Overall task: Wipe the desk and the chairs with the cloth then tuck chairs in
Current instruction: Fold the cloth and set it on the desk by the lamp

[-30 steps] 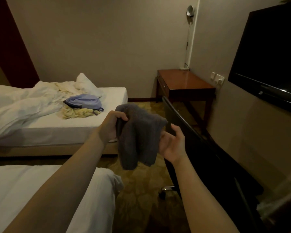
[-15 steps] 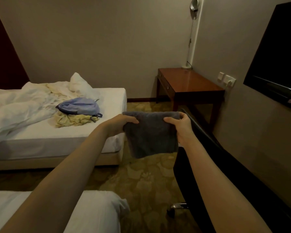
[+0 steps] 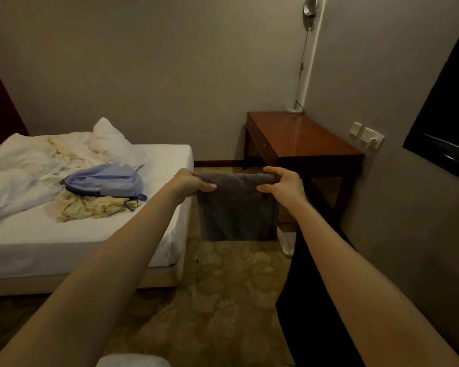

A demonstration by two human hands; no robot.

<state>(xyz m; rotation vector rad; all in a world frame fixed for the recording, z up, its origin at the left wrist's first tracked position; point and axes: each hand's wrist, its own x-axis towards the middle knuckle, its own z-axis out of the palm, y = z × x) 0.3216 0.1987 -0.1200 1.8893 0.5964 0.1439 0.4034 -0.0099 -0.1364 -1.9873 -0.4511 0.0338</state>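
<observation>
A dark grey cloth (image 3: 236, 207) hangs flat in the air in front of me, stretched between both hands. My left hand (image 3: 191, 182) pinches its top left corner and my right hand (image 3: 284, 182) pinches its top right corner. Behind the cloth stands the reddish wooden desk (image 3: 308, 139) against the right wall. A black chair (image 3: 310, 300) shows as a dark shape under my right forearm, with a chrome leg (image 3: 285, 243) visible below the cloth; most of the chair is hidden.
A bed (image 3: 96, 234) with crumpled white bedding, a light blue backpack (image 3: 106, 180) and a yellow garment fills the left. A floor lamp (image 3: 304, 56) stands at the desk's far corner. Wall sockets (image 3: 366, 135) and a black TV (image 3: 445, 109) are on the right wall. Patterned carpet lies between bed and chair.
The bunched cloth has been spread out flat, with my right hand now taking hold of its right corner. My view has moved forward toward the desk.
</observation>
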